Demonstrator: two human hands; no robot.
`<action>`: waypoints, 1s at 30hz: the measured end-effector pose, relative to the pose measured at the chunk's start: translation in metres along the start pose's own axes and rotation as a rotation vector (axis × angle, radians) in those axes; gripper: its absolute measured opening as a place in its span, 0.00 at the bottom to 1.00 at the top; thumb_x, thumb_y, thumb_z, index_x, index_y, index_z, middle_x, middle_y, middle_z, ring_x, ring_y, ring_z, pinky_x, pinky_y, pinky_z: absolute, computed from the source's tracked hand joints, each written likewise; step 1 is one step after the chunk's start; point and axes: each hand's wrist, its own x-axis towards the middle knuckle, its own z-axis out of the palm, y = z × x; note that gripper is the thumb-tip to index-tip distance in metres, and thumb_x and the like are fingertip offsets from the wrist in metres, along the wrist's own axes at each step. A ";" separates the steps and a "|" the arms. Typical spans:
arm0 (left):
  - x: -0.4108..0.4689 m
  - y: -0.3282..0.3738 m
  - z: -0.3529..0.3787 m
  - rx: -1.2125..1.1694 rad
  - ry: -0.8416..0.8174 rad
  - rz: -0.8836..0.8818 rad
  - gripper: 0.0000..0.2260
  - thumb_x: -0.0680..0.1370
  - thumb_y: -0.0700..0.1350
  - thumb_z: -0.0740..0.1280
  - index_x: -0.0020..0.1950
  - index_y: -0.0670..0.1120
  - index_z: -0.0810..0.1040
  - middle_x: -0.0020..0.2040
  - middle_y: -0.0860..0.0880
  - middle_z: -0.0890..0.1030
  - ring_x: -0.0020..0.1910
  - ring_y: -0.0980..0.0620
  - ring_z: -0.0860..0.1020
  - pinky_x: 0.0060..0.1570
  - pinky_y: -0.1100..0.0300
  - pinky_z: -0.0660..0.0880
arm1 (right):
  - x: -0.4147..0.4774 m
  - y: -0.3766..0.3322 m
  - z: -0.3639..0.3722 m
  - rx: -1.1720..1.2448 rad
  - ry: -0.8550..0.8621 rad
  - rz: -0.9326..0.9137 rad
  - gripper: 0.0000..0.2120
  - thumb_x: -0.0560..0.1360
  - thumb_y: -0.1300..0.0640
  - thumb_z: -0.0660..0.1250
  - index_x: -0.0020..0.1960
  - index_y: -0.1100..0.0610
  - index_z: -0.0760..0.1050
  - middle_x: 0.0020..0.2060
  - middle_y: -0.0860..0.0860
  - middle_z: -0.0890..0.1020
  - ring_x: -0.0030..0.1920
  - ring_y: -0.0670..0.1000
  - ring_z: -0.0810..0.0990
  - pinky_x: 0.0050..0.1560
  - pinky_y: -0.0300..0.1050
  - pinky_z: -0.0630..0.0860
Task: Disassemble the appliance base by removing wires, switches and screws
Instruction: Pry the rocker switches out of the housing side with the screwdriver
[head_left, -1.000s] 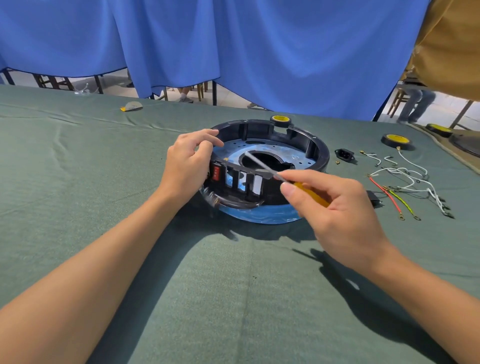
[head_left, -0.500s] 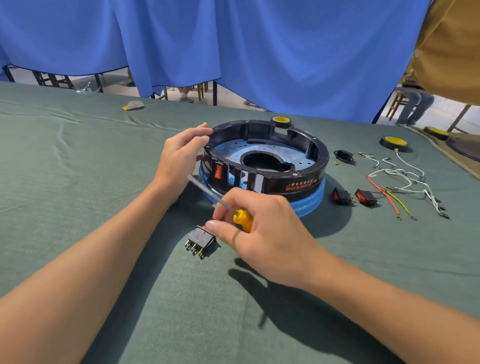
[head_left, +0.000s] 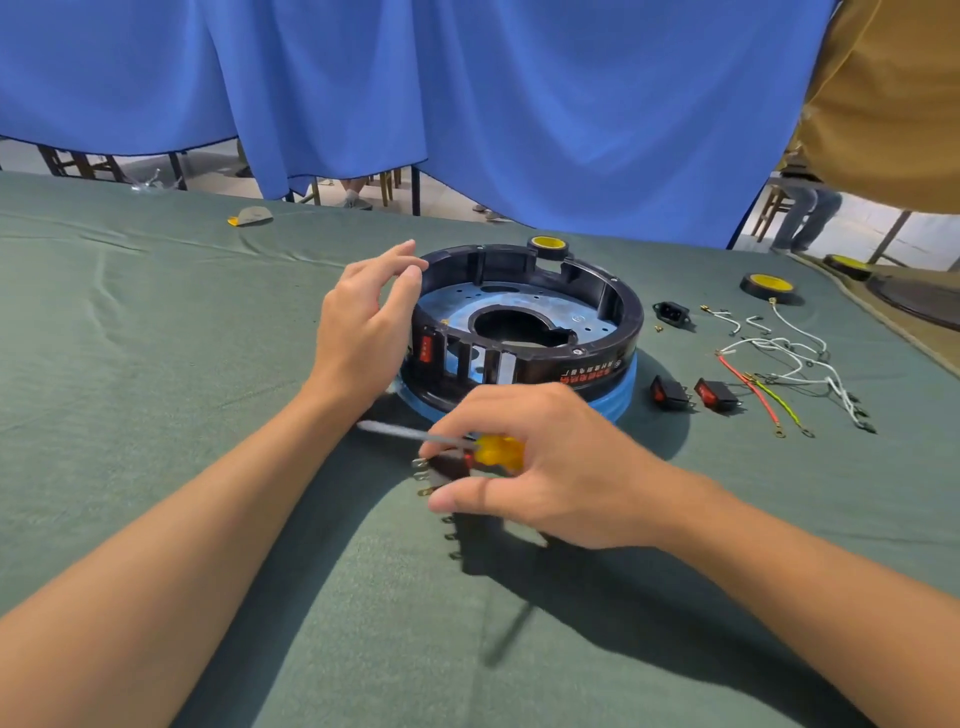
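The round black appliance base (head_left: 618, 332) with a blue lower ring sits mid-table; one red switch (head_left: 426, 349) stays in its left wall. My left hand (head_left: 363, 325) hovers open beside that wall, fingers loosely spread. My right hand (head_left: 540, 462) is lifted in front of the base and holds a yellow-handled screwdriver (head_left: 493, 449), shaft pointing left. Its thumb and fingers also pinch a black switch (head_left: 447, 470) with metal terminals, mostly hidden by the hand. Two removed switches (head_left: 693, 392) and loose wires (head_left: 779, 364) lie right of the base.
A black power socket (head_left: 672, 313) and small brass screws lie behind the wires. Yellow-centred black discs (head_left: 766, 286) sit far right. A small grey-yellow object (head_left: 252, 215) rests at the far left edge. Blue curtains hang behind the green-clothed table (head_left: 156, 364).
My right hand dropped from the base to the loose switch on the cloth and has lifted it, screwdriver still in hand. My left hand let go of the base rim and opened.
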 end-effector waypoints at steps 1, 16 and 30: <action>-0.001 0.003 0.000 0.011 0.010 0.035 0.15 0.79 0.48 0.58 0.56 0.46 0.82 0.62 0.56 0.76 0.65 0.56 0.72 0.66 0.53 0.67 | -0.006 0.003 -0.009 0.007 0.030 0.006 0.12 0.70 0.53 0.77 0.52 0.56 0.83 0.44 0.48 0.82 0.46 0.45 0.79 0.50 0.41 0.75; -0.016 0.014 0.013 0.179 -0.033 0.256 0.16 0.81 0.47 0.56 0.51 0.46 0.83 0.58 0.57 0.78 0.60 0.55 0.76 0.63 0.52 0.64 | -0.087 0.082 -0.091 0.045 0.311 0.624 0.15 0.67 0.66 0.77 0.49 0.49 0.84 0.37 0.48 0.86 0.35 0.53 0.82 0.43 0.43 0.80; -0.016 0.015 0.012 0.180 -0.050 0.235 0.15 0.81 0.46 0.56 0.50 0.46 0.83 0.58 0.56 0.79 0.60 0.54 0.76 0.65 0.43 0.65 | -0.090 0.068 -0.078 -0.169 0.245 0.451 0.11 0.65 0.52 0.80 0.46 0.46 0.83 0.34 0.35 0.81 0.38 0.35 0.76 0.39 0.24 0.66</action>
